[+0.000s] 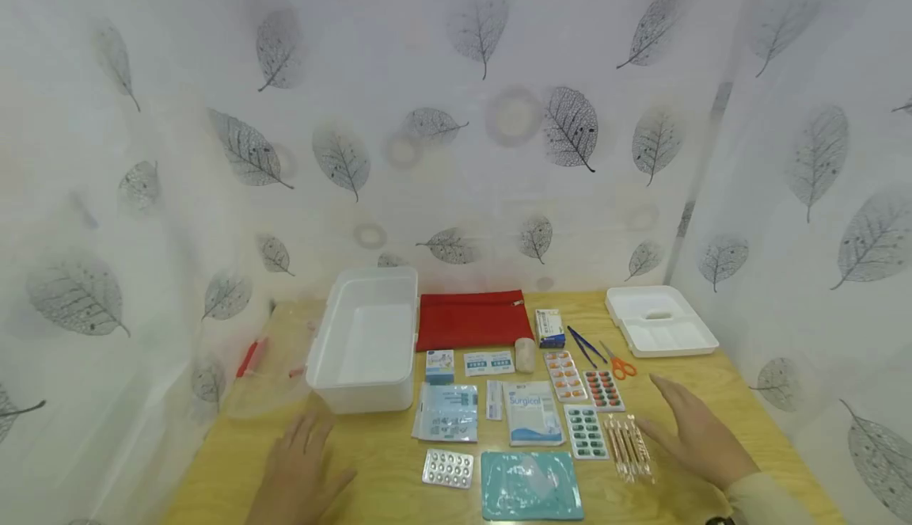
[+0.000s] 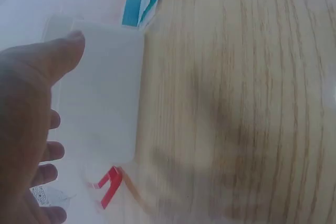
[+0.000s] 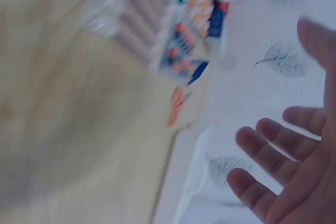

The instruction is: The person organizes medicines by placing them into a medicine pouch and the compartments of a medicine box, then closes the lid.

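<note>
My left hand (image 1: 299, 466) is at the table's front left with its fingers spread, holding nothing. Just beyond its fingertips stands a white plastic box (image 1: 363, 397), its inside visible from above. At the right, my right hand (image 1: 694, 434) has its fingers extended and holds nothing. Nearest to it lies a clear packet of cotton swabs (image 1: 627, 450). Close by are a green capsule blister pack (image 1: 587, 431), a red capsule blister pack (image 1: 603, 390) and orange-handled scissors (image 1: 623, 367). In the right wrist view the palm and fingers (image 3: 257, 145) are open beside the blurred swabs.
A red zip pouch (image 1: 473, 321) lies behind several medicine packets. A white tray (image 1: 666, 347) sits at the back right, near blue tweezers (image 1: 586, 346). In front are a teal packet (image 1: 530, 497) and a silver blister pack (image 1: 447, 469). A clear lid with red clips (image 1: 249, 359) lies left of the box.
</note>
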Available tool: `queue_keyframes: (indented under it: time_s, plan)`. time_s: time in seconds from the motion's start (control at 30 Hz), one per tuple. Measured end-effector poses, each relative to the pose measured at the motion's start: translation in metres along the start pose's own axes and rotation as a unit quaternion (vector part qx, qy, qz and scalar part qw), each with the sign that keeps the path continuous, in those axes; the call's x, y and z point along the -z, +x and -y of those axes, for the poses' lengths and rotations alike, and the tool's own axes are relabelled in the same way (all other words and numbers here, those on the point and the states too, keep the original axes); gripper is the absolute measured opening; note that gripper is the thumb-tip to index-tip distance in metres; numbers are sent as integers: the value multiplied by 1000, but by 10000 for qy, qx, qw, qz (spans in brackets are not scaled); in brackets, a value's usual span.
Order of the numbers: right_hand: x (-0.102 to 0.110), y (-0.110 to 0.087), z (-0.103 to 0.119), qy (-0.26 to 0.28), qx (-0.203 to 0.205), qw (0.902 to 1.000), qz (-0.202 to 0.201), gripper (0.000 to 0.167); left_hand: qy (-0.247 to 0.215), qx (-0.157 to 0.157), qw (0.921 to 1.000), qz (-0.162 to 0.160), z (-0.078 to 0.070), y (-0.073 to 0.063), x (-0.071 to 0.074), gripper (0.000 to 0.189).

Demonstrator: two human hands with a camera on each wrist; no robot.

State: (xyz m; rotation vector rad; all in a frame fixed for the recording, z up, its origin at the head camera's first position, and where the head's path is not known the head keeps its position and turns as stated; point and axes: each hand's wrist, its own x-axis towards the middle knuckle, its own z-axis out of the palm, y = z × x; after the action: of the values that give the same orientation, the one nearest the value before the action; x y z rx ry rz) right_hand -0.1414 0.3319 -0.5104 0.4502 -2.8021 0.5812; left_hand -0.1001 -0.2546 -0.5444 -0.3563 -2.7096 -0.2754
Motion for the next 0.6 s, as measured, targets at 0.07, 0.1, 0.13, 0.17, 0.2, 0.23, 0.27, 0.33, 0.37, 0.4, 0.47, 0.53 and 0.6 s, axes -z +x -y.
queue_keyframes:
  time_s: [0.07,0.1,0.13,0.17,0.2,0.23,0.27,0.33,0.37,0.4,0.47,0.53,0.6]
  plan:
    - [7,13,10,260,-236,9992,182,69,-194,-105,9996,-157,0,1,-2,76]
    - [10,20,15,361,-309,9986,248,66,-309,-104,9993,-167,-1,2,-3,71]
    - [14,28,21,489,-359,9977,314,64,-468,-52,9988,-114,-5,4,-3,67]
    - [16,36,27,613,-422,9965,376,62,-628,-15,9980,-43,-9,6,-2,62]
    - [18,45,32,722,-433,9956,420,61,-718,40,9974,41,-15,8,-2,58]
    - [19,54,36,776,-447,9949,463,61,-787,40,9969,93,-23,11,-1,54]
    - [19,63,40,824,-465,9942,514,61,-835,-19,9965,95,-32,15,-1,51]
    - [18,80,49,1032,-537,9912,628,61,-1032,-307,9942,-28,-50,26,0,48]
    - [16,89,53,1084,-552,9902,682,61,-1108,-522,9923,-158,-59,32,-1,47]
    - [14,98,57,1135,-592,9891,733,62,-1196,-717,9898,-279,-69,39,-1,47]
    - [8,115,64,1205,-655,9873,808,62,-1388,-1035,9838,-457,-87,55,-1,48]
    - [0,130,71,1240,-720,9857,886,61,-1601,-1116,9799,-403,-106,74,0,50]
    - [-8,145,77,1277,-847,9836,948,59,-1697,-944,9809,-132,-124,93,2,52]
